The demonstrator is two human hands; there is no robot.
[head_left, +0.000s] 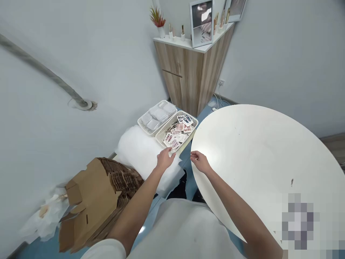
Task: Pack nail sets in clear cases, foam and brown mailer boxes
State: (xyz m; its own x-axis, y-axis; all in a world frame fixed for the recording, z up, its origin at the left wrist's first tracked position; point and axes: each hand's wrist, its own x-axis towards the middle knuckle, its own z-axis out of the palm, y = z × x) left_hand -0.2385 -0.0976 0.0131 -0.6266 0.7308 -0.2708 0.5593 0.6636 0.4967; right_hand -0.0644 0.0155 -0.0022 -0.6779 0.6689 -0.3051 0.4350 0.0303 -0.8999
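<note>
A white plastic basket [159,138] holds a loose pile of printed cards [176,133] with pink, purple and dark nail-shaped patterns. My left hand [165,160] is at the basket's near corner, thumb and fingers closed around its rim. To the right, my right hand [199,162] hovers by the edge of the round white table [258,151]; its fingers are slightly bent and apart, with nothing visible in them. Beside the card basket stands a second white basket [142,124] with clear-wrapped packs [159,113].
White foam wrap [140,151] lies beside the baskets. Flattened cardboard boxes [94,194] lean in a stack at the left, near crumpled plastic [47,216]. A wood-grain cabinet [185,75] bears a framed picture [202,23] and a potted plant [159,21].
</note>
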